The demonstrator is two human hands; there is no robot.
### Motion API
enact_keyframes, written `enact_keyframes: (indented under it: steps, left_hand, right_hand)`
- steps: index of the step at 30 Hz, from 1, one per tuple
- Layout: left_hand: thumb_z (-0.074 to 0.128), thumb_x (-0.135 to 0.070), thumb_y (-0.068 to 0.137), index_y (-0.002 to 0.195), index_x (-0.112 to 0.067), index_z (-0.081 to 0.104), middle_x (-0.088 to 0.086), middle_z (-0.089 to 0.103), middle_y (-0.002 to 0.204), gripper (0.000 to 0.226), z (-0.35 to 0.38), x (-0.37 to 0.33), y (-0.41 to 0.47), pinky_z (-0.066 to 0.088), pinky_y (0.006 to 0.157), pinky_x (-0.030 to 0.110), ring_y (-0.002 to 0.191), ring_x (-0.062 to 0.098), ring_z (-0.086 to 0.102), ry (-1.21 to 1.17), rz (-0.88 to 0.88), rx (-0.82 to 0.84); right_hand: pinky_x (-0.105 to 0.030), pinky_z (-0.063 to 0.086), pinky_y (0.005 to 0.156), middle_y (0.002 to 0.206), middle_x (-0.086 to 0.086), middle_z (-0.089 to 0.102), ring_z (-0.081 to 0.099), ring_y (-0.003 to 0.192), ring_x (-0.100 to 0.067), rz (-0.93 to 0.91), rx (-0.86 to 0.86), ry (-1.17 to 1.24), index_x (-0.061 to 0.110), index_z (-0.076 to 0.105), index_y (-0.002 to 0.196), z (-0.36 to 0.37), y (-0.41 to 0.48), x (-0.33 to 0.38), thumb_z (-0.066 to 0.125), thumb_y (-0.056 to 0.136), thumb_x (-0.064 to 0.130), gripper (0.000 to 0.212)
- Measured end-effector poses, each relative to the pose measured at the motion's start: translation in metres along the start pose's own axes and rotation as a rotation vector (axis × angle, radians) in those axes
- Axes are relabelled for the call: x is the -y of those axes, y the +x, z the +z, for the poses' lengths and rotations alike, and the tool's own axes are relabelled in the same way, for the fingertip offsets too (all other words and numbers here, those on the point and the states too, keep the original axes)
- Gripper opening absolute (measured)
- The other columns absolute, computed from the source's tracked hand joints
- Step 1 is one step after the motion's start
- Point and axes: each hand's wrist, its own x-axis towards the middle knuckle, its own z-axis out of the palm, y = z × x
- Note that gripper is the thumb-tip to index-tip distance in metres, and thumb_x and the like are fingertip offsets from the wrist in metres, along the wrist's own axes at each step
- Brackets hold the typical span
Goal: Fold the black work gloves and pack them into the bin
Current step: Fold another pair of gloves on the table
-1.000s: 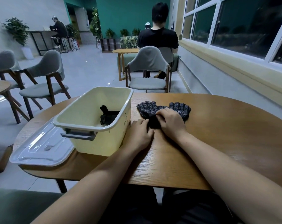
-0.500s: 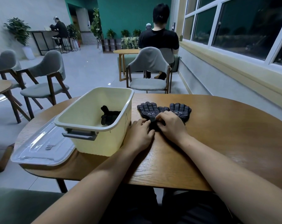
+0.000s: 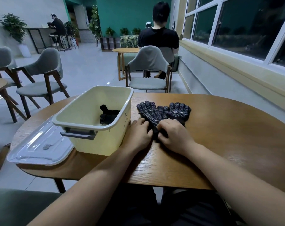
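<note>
Two black dotted work gloves lie flat on the wooden table, fingers pointing away from me: the left glove point(image 3: 149, 111) and the right glove point(image 3: 178, 110), overlapping at the cuffs. My left hand point(image 3: 139, 133) and my right hand point(image 3: 175, 136) sit side by side on the cuffs, fingers curled and pinching the near cuff ends. The cuffs are mostly hidden under my hands. To the left stands the pale yellow bin point(image 3: 83, 115), with a folded black glove bundle point(image 3: 108, 116) lying inside it.
A clear plastic lid point(image 3: 39, 146) lies on the table left of the bin, overhanging the edge. The round wooden table point(image 3: 228, 132) stretches to the right. A grey chair point(image 3: 149, 69) stands behind the table, with a seated person beyond it. More chairs stand at the left.
Both hands have slid slightly toward me along the cuffs, and their fingers have curled tighter on the fabric. The gloves and the bin stay where they were.
</note>
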Motion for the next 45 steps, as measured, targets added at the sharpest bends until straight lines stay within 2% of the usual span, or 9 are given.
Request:
enact_keyframes:
  steps: [4,11,18,23,30,34,38,41,45]
  left_hand:
    - [0.041,-0.04,0.09,0.106,-0.021,0.063,0.003,0.064,0.129,0.033,-0.003,-0.001,0.0,0.04,0.105,0.046,0.12,0.032,0.055,0.014,-0.013,0.012]
    - [0.033,-0.039,0.089,0.111,-0.022,0.065,0.002,0.064,0.132,0.042,-0.006,-0.004,-0.002,0.038,0.113,0.05,0.123,0.031,0.054,-0.008,-0.03,0.024]
    - [0.043,-0.042,0.099,0.145,-0.033,0.059,-0.006,0.059,0.149,0.05,-0.007,-0.003,-0.005,0.033,0.12,0.047,0.134,0.025,0.05,-0.069,-0.014,0.014]
    - [0.052,-0.024,0.102,0.152,-0.024,0.058,-0.003,0.058,0.152,0.05,-0.005,0.0,-0.001,0.036,0.118,0.033,0.139,0.021,0.051,-0.145,-0.027,-0.013]
    - [0.054,-0.007,0.101,0.141,-0.015,0.067,0.003,0.067,0.141,0.043,-0.011,-0.002,-0.001,0.042,0.111,0.029,0.13,0.02,0.059,-0.352,-0.058,-0.098]
    - [0.06,-0.013,0.101,0.133,-0.016,0.073,0.001,0.071,0.132,0.034,-0.013,-0.004,-0.004,0.046,0.106,0.029,0.123,0.018,0.062,-0.4,-0.046,-0.153]
    - [0.076,-0.028,0.097,0.105,-0.021,0.077,-0.008,0.071,0.106,0.011,-0.011,-0.005,-0.007,0.051,0.091,0.028,0.103,0.011,0.063,-0.446,0.032,-0.188]
    - [0.08,-0.038,0.092,0.083,-0.025,0.067,-0.012,0.063,0.089,0.021,-0.012,-0.005,-0.009,0.046,0.077,0.025,0.088,0.008,0.057,-0.42,0.057,-0.202]
    - [0.077,-0.028,0.093,0.073,-0.025,0.057,-0.01,0.059,0.079,0.028,-0.012,-0.004,-0.009,0.047,0.069,0.034,0.078,0.009,0.055,-0.419,0.044,-0.223]
  right_hand:
    - [-0.041,0.046,0.077,0.085,0.0,0.056,0.054,0.083,-0.026,-0.104,-0.018,-0.008,0.016,0.056,0.087,-0.007,-0.015,0.013,0.063,0.083,0.023,0.011]
    - [-0.038,0.043,0.07,0.08,0.001,0.056,0.048,0.075,-0.022,-0.157,-0.006,0.019,0.018,0.053,0.083,-0.013,-0.031,0.027,0.064,0.08,0.022,0.012]
    - [-0.037,0.042,0.068,0.077,0.003,0.056,0.046,0.07,-0.02,-0.193,-0.015,0.041,0.019,0.053,0.082,-0.02,-0.051,0.038,0.068,0.082,0.023,0.015]
    - [-0.033,0.04,0.067,0.073,0.009,0.052,0.039,0.067,-0.013,-0.167,0.014,0.166,0.02,0.053,0.08,-0.028,-0.06,0.042,0.066,0.095,0.036,0.025]
    - [-0.04,0.047,0.059,0.066,0.007,0.057,0.055,0.06,-0.014,0.051,-0.158,0.404,0.021,0.059,0.077,-0.032,-0.053,0.035,0.062,0.1,0.03,0.025]
    - [-0.041,0.049,0.06,0.069,0.007,0.062,0.058,0.063,-0.013,0.156,-0.218,0.288,0.022,0.062,0.081,-0.027,-0.037,0.008,0.062,0.099,0.033,0.021]
    - [-0.044,0.052,0.077,0.086,0.005,0.063,0.058,0.084,-0.02,0.142,-0.192,0.102,0.02,0.062,0.088,-0.019,-0.019,-0.024,0.067,0.094,0.029,0.011]
    - [-0.045,0.051,0.084,0.092,0.002,0.061,0.057,0.091,-0.024,0.156,-0.207,0.014,0.019,0.064,0.093,-0.014,-0.007,-0.043,0.069,0.091,0.03,0.012]
    - [-0.043,0.05,0.087,0.097,0.001,0.062,0.056,0.096,-0.025,0.201,-0.163,-0.073,0.018,0.066,0.098,-0.011,0.005,-0.055,0.075,0.092,0.034,0.019]
